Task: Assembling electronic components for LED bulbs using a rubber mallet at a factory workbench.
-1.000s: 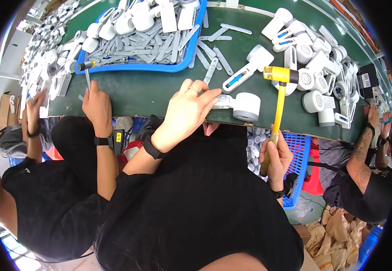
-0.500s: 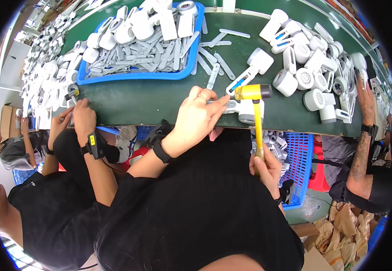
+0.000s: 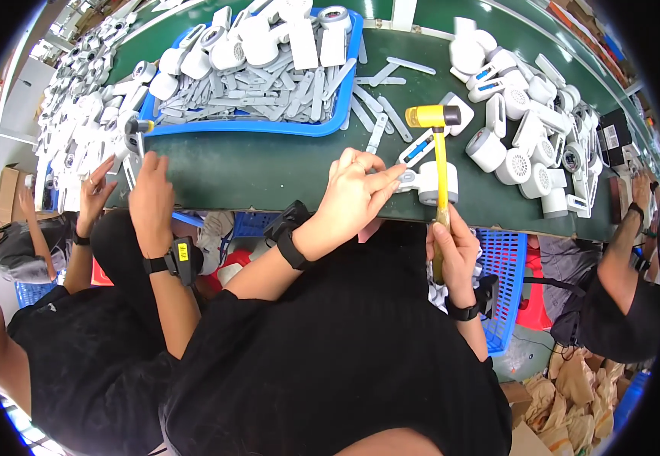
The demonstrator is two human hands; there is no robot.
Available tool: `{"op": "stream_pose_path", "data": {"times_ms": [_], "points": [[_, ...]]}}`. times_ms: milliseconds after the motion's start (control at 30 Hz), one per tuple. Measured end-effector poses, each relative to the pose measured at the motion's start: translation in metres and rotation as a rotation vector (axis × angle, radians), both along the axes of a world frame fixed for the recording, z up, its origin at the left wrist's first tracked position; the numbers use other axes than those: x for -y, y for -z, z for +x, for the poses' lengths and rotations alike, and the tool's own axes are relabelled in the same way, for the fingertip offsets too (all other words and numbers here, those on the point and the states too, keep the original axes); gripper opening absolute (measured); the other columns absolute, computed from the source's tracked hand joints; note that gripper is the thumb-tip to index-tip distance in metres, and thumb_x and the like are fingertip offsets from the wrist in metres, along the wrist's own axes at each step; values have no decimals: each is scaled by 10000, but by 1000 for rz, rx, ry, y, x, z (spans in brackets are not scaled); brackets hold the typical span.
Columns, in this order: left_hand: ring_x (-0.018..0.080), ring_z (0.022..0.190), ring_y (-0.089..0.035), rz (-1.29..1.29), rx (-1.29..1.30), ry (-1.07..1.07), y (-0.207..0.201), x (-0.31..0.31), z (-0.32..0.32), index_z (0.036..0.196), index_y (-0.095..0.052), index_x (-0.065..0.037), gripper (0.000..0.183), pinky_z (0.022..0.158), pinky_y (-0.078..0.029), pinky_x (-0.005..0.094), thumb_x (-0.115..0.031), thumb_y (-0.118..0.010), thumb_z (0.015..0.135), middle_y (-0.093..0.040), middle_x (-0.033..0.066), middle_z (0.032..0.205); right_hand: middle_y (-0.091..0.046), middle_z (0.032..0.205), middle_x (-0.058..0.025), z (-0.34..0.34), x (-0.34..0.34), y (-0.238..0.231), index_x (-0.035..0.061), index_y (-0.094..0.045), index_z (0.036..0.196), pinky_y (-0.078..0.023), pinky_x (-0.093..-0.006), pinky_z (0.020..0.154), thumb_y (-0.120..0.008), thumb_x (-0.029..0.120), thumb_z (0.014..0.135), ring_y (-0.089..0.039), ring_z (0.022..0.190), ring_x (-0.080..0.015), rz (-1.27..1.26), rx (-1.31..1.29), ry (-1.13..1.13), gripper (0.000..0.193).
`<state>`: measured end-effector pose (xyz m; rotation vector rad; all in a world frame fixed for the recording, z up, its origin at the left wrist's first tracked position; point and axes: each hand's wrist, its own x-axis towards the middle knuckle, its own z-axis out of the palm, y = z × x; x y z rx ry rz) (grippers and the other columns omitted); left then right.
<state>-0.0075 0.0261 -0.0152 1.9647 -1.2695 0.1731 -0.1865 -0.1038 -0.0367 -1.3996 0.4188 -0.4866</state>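
Note:
My left hand [image 3: 351, 190] has its fingers closed over the handle end of a white handheld fan [image 3: 444, 185] lying at the table's near edge. A grey strip shows on that handle beside my fingertips. My right hand [image 3: 454, 249] grips the lower handle of a mallet [image 3: 442, 169]. Its yellow-and-black head is raised and, in the picture, lies beyond the fan's round head. Just past my left fingers another fan [image 3: 421, 148] lies with its handle uncovered, a blue part inside. A loose grey strip [image 3: 378, 134] rests near it.
A blue tray [image 3: 254, 129] holds grey strips and white fans. More fans [image 3: 527, 163] are heaped to the right. Below the table edge stands a blue basket [image 3: 506, 285]. At left, a co-worker's hand [image 3: 151, 194] is by a hammer [image 3: 139, 127]; another co-worker's hand [image 3: 640, 190] is far right.
My right hand and the mallet have risen, its head now farther from the fan. My left hand keeps its hold. The left co-worker's hammer has also lifted, and the view has shifted slightly.

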Motion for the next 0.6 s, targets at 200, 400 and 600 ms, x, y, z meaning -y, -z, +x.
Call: {"op": "stream_pose_path", "data": {"times_ms": [200, 400, 600], "points": [[245, 957, -555, -40, -105, -40, -7, 3, 0, 1027, -727, -126, 214, 820, -430, 377, -134, -718, 814, -650, 43, 916, -569, 744, -27, -10, 5, -16, -19, -468, 1399, -387, -194, 477, -539, 47, 965, -489, 532, -66, -85, -113, 5, 445], [271, 825, -594, -135, -231, -25, -6, 5, -2, 871, -675, -74, 108, 788, -448, 387, -91, -733, 782, -667, 63, 869, -545, 706, 19, -56, 7, -32, -9, -484, 1393, -357, -175, 468, -543, 6, 942, -454, 519, -26, -253, -271, 54, 455], [268, 807, -589, -150, -183, 11, 0, 6, 4, 844, -683, -64, 90, 720, -479, 367, -50, -731, 769, -673, 68, 824, -539, 721, 28, -70, 9, -38, -8, -506, 1379, -359, -187, 481, -572, 11, 922, -443, 532, -27, -539, -303, 34, 462]]}}
